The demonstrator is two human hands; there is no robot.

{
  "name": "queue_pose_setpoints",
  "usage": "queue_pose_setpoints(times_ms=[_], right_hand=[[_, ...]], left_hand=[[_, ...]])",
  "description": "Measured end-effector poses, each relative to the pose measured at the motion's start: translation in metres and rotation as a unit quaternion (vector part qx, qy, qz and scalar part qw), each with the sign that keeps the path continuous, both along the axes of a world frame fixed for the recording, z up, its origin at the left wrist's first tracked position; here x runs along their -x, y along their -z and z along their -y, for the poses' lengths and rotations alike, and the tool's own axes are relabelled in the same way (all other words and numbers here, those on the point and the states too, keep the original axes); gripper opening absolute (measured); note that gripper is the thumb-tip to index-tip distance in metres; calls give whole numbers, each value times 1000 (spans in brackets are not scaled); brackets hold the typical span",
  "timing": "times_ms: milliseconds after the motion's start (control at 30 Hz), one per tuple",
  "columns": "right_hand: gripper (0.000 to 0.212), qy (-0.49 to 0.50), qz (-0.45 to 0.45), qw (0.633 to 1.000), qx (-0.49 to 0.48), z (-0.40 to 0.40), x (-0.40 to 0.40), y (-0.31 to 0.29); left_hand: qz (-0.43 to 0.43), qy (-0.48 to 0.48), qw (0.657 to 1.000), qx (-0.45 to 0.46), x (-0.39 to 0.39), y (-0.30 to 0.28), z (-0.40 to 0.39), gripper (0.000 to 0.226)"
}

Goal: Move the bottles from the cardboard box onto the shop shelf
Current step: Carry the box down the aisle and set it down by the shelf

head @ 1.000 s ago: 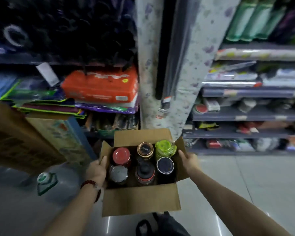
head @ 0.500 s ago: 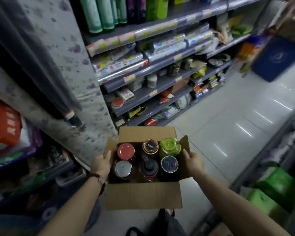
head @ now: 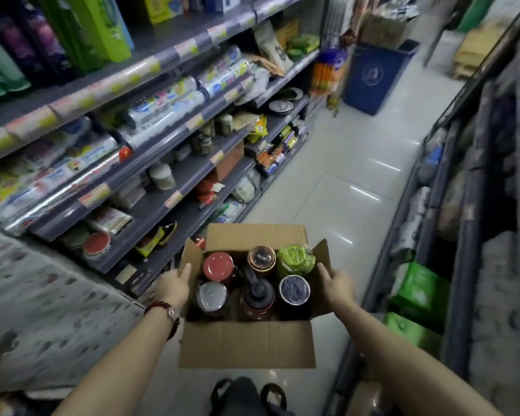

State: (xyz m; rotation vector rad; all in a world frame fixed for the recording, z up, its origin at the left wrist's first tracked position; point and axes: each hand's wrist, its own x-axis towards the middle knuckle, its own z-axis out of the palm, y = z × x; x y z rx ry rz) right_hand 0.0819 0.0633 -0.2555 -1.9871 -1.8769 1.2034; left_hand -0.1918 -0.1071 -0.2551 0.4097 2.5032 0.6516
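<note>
Holding the cardboard box (head: pixel 246 346) from both sides, a person stands in a shop aisle. The box is in the lower middle of the frame, up off the floor (head: pixel 351 181), and its top flaps are open.

The left hand (head: pixel 173 288) grips the left side of the box, with its thumb up along the left flap. A dark red bracelet (head: pixel 162 307) sits on that wrist. The right hand (head: pixel 336 288) grips the right side, with its fingers curled on the right flap. You cannot see the fingers that go under the box.

Six bottles stand up inside the box, in two rows of three, packed close and touching. In the back row are a bottle with a red lid (head: pixel 218 267), a bottle with a dark lid and gold ring (head: pixel 261 259), and a green bottle (head: pixel 294 261) in shiny wrap. In the front row are a bottle with a silver lid (head: pixel 211 297), a black bottle with a loop handle (head: pixel 257 297), and a bottle with a dark blue top (head: pixel 294 289).

The shop shelf (head: pixel 174 202) fills the left side of the frame. It has many grey levels with rolls, packs and small jars on them. A blue bin (head: pixel 373 79) stands on the floor at the upper right. More shelves with green packs (head: pixel 418 292) run down the right side.
</note>
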Motion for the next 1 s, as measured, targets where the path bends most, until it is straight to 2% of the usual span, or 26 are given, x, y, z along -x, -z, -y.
queue_pose_setpoints(times_ms=[300,633,800,1000], right_hand=[[48,112,5,994,14,-102,14,9],[49,152,-1,988,0,-233,26,-2],[46,127,-3,992,12,-317,28,3],[45,33,8,999,16,-433,39,2]], left_hand=[[11,93,995,23,37,19,-162,49],[35,126,991,6,60,16,-325,48],[32,93,995,9,60,24,-396,49],[35,-6,999,8,48,31,-459,50]])
